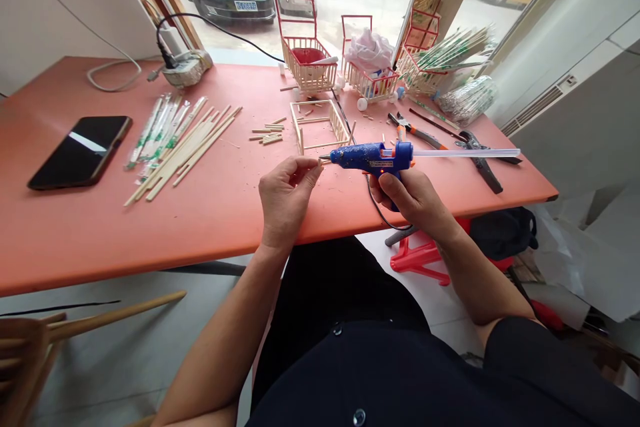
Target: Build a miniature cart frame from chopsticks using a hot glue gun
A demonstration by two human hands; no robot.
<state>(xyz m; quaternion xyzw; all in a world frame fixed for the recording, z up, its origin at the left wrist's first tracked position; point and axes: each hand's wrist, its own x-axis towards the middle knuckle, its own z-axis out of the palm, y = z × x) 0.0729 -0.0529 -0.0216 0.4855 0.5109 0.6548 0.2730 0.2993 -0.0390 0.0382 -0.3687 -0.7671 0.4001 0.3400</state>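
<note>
My right hand [407, 197] is wrapped round the handle of a blue glue gun [373, 157], which has a long clear glue stick [465, 153] poking out of its back. The gun's nozzle points left and meets the fingertips of my left hand [290, 190]. Those fingers pinch a short wooden stick [325, 159], mostly hidden by them. Just behind the gun, a small open frame of wooden sticks [313, 103] stands on the table. Several short cut sticks [270, 131] lie to the left of that frame.
Long chopsticks [193, 153], wrapped chopsticks [159, 125] and a phone [80, 152] lie left on the orange table [215, 227]. Small stick carts [311, 70] stand along the back. Pliers [417, 131] and cutters [483, 160] lie right. A power strip [187, 69] sits back left.
</note>
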